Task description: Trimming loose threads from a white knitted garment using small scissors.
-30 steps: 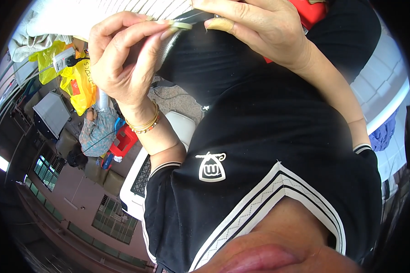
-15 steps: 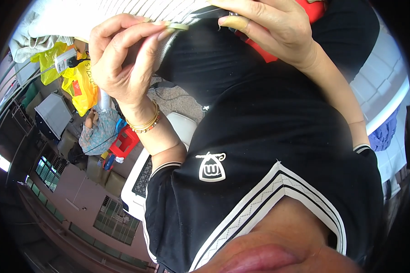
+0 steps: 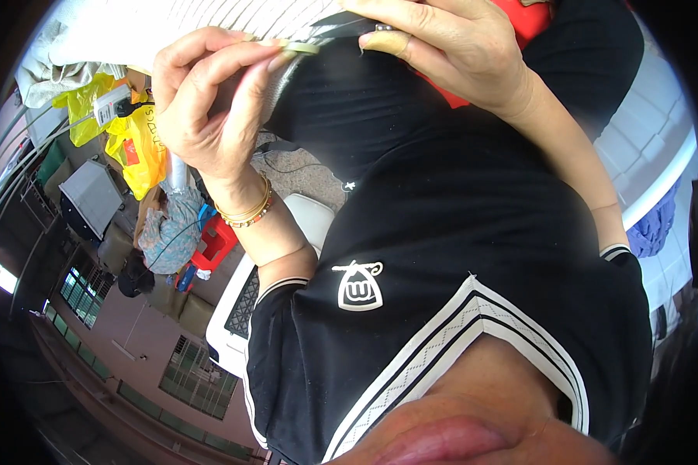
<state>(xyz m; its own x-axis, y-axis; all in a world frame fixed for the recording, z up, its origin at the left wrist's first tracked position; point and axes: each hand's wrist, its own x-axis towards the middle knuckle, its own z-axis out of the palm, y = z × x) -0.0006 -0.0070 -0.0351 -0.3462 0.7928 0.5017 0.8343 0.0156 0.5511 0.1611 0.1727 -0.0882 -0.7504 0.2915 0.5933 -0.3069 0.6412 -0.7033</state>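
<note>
At the top of the head view my left hand (image 3: 213, 101), with bracelets on its wrist, pinches a thin pale green strip (image 3: 301, 47) between thumb and fingers. White ribbed fabric (image 3: 209, 19) spreads behind the hand and over my dark-trousered lap. Just right of the strip, my right hand (image 3: 457, 54) closes around a slim dark tool (image 3: 337, 28). The tool's tapered end points toward the strip; its kind cannot be made out, and my fingers hide part of it. A yellowish cover (image 3: 385, 42) wraps my right thumb. A gap separates the two hands.
Yellow plastic bags (image 3: 136, 147) and a white plug adaptor (image 3: 114, 105) are at the left. Beyond them a person in patterned clothing (image 3: 171, 232) bends near a red stool (image 3: 215, 242). A white-edged table (image 3: 644, 139) stands right, with purple cloth (image 3: 654, 226) below.
My right hand has shifted slightly left with the dark tool, closer to the strip. My left hand keeps nearly the same place. The person at the left has bent over.
</note>
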